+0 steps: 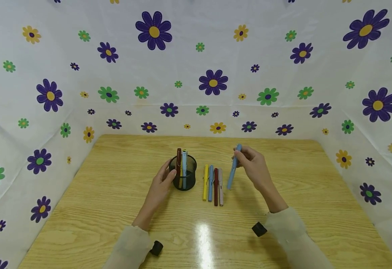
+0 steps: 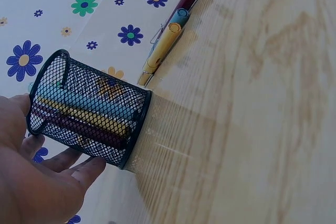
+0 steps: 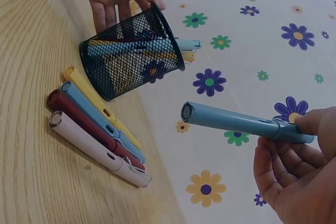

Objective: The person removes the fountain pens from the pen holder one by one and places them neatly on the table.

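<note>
here, the left hand [image 1: 161, 183] grips around the side of the black mesh pen cup [image 1: 190, 183], perhaps so that it does not slide. inside it stand a dark red pen [image 1: 178, 158], a light blue pen [image 1: 184, 160] and a yellow pen [image 1: 181, 182]. beside it, four capped pens [image 1: 216, 186] lie on the wood-grain table [image 1: 91, 209] in a row, which seems to keep each reachable. further right, a blue capped pen [image 1: 232, 173] is tilted in the air, pinched near its upper end by the right hand [image 1: 254, 166], probably to leave its lower part free.

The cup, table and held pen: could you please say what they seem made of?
Cup: probably black-coated metal, given its open diamond mesh and solid rim.
Table: wood or wood-look laminate, glossy, with grain and a bright reflection.
Held pen: likely smooth plastic, evenly blue, though painted metal is possible.
</note>
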The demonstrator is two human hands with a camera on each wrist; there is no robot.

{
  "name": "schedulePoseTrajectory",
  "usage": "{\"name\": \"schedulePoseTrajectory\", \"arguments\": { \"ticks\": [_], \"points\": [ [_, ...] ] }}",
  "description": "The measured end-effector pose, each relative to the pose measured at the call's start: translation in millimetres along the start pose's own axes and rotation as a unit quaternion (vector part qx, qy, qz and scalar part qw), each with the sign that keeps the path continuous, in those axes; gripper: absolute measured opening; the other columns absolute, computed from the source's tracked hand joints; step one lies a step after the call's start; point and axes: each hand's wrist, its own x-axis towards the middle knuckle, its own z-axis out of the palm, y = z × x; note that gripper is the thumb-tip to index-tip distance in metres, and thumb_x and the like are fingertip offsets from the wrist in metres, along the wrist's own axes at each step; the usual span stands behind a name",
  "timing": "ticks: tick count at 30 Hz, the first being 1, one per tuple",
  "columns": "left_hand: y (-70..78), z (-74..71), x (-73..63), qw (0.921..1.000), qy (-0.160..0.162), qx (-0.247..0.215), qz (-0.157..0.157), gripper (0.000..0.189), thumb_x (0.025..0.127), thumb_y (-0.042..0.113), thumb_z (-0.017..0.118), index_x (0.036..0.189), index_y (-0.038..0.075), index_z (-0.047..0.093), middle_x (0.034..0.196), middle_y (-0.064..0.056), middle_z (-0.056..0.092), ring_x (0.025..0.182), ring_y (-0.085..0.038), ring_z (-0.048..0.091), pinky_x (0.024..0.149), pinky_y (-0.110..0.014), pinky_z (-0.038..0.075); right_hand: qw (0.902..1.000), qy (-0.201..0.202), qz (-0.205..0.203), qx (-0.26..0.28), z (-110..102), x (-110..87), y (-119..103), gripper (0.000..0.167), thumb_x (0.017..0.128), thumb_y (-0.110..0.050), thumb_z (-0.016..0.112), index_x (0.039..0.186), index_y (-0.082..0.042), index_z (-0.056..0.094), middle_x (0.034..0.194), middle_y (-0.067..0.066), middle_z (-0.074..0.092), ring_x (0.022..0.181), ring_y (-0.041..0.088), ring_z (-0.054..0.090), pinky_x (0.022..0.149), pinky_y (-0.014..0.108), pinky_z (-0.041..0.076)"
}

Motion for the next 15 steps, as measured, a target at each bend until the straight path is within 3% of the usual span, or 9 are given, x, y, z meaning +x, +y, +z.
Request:
{"name": "schedulePoseTrajectory", "arguments": {
  "ticks": [15],
  "points": [
    [1.4,-0.3,0.2,1.0,0.001,-0.003,0.0,0.06,0.111,0.032,0.052,0.164,0.016,0.031,0.156,-0.024,0.045,0.145,-0.039,0.041,0.117,-0.058,0.032,0.9995,-0.005,0.024,-0.021,-11.7,-5.0,7.1,0.036,0.108,-0.022,0.059,0.127,0.008,0.064,0.107,0.027,0.066,0.083,0.014,0.066,0.08,0.031,0.059]
  ]
}}
